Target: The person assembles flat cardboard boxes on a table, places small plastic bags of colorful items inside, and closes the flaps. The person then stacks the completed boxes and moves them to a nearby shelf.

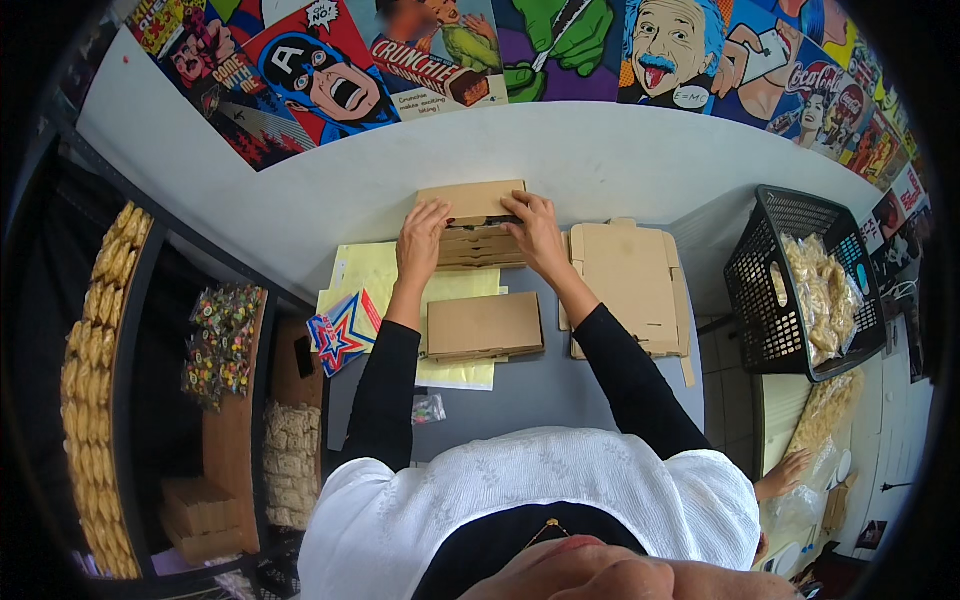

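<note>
A stack of closed brown cardboard boxes [482,246] stands at the back of the table against the wall. Both my hands are on its top cardboard box [472,196]: my left hand [422,234] grips the left end, and my right hand [534,226] holds the right end with fingers on the lid and thumb at the front edge. Dark gaps show between this box and those below. Nearer to me, another closed cardboard box [484,324] lies between my forearms on yellow sheets [367,261]. Flattened cardboard box blanks [626,289] are piled to the right.
A star-printed packet [345,334] and a small clear sweet bag [429,409] lie on the grey table [517,409]. Shelves [232,450] with bagged snacks stand left. At right are a black plastic basket [757,300] of bagged snacks and another person's hand [784,476].
</note>
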Action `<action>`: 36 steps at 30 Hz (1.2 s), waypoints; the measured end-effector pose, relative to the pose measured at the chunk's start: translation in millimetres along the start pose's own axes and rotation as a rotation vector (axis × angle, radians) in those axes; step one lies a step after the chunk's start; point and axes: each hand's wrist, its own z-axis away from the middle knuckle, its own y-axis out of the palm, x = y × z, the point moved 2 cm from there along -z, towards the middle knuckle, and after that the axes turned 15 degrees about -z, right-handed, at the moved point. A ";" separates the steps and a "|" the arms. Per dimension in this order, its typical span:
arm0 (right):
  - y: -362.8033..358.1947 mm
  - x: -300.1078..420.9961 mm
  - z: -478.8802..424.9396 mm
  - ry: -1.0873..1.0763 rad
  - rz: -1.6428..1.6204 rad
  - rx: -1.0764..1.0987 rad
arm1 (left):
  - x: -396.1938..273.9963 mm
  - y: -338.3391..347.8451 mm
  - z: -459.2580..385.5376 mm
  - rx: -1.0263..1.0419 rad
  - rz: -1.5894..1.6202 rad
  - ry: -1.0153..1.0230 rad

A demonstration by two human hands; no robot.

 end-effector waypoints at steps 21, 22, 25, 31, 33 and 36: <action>17.2 4.1 -2.6 -0.110 0.178 0.000 | 3.5 7.6 9.0 -0.009 -0.001 -0.108; 20.1 1.1 -4.1 -0.129 0.177 -0.001 | 3.2 10.7 11.9 -0.047 -0.018 -0.128; 27.2 -7.8 -9.2 -0.143 0.164 0.010 | -5.5 20.5 23.2 -0.164 0.076 -0.262; 27.7 -12.3 -14.1 -0.076 0.127 0.045 | -34.4 44.0 39.8 -0.208 0.177 -0.511; 27.5 -14.2 -15.6 -0.082 0.133 0.039 | -39.7 46.6 39.0 -0.223 0.194 -0.533; 29.1 -16.8 -18.2 -0.104 0.110 0.022 | -42.3 47.9 35.8 -0.234 0.201 -0.541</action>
